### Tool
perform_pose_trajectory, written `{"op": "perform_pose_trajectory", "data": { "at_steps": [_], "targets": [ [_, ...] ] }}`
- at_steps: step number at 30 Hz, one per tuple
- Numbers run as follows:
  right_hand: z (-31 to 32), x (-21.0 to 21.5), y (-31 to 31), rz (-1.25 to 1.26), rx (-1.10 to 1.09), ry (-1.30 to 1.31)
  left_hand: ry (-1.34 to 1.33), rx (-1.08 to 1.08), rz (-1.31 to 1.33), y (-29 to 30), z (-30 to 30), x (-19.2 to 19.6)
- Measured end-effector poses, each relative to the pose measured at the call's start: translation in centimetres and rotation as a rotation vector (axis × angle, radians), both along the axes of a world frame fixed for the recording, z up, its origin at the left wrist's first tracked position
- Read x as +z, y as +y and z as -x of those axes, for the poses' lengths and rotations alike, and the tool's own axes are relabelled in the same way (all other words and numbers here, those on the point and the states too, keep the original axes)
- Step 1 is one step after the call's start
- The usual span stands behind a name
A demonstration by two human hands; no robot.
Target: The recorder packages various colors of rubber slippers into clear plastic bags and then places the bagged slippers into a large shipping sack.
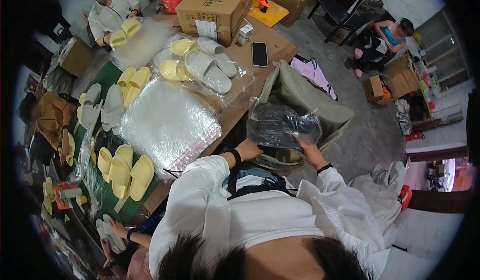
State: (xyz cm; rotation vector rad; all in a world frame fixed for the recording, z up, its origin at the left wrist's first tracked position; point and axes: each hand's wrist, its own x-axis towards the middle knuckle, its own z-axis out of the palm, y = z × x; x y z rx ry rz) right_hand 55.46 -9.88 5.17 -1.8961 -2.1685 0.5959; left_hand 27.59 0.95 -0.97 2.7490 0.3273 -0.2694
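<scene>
Two bare hands are at the near edge of a clear plastic bag (284, 125) w/ smth dark inside; can't tell what. Clock dirs below are from that bag. It sits over the mouth of a big grey-green sack (327, 115), tilted a bit. L hand (247, 150) at 8 o'clock: fingers close tog. at the bag's near L corner, but can't tell if they're gripping or just touching. R hand (312, 154) betw. 4 & 5: thumb on top, fingers mostly hidden, clamped on the bag's near edge. Dark bands on both wrists.

Rest, quick: stack of clear film bags (167, 117) at 9, on the table (280, 42). Bagged grey & yellow slippers (215, 77) at 10; more yellow slippers (141, 177) betw. 8 & 9, on a green mat (152, 190). Phone (259, 54), dark screen up, betw. 11 & 12; cardbd. box (215, 7) at 11. Pink folder-like item (315, 72) at 1, just past the sack. Co-worker in white (117, 10) at 10 w/ yellow slippers & film; another's hand (119, 229) at 8 on grey slippers (111, 232). Seated person (392, 37) approx. 2, well apart.
</scene>
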Motion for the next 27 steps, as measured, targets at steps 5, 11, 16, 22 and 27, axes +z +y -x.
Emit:
{"op": "perform_pose_trajectory", "data": {
  "at_steps": [5, 11, 16, 22, 27],
  "targets": [
    [-4.7, -7.5, 2.2, 0.253, -0.104, -0.248, 0.124, 0.048, -0.086, -1.2, 0.4, -0.4],
    [-6.3, -17.3, 4.1, 0.668, -0.253, -0.482, 0.083, -0.071, -0.176, -2.2, -1.3, 0.8],
    [0.1, -12.2, 7.8, 0.531, -0.103, -0.398, 0.121, -0.012, -0.198, -2.6, 0.1, 0.9],
    [12.1, 1.6, 18.9, 0.216, -0.072, 0.247, 0.036, 0.077, -0.188, -2.2, 1.3, -1.4],
    [18.3, -2.2, 27.7, -0.044, -0.405, 0.123, 0.026, 0.03, -0.038, -0.3, 2.5, -1.0]
  ]
}}
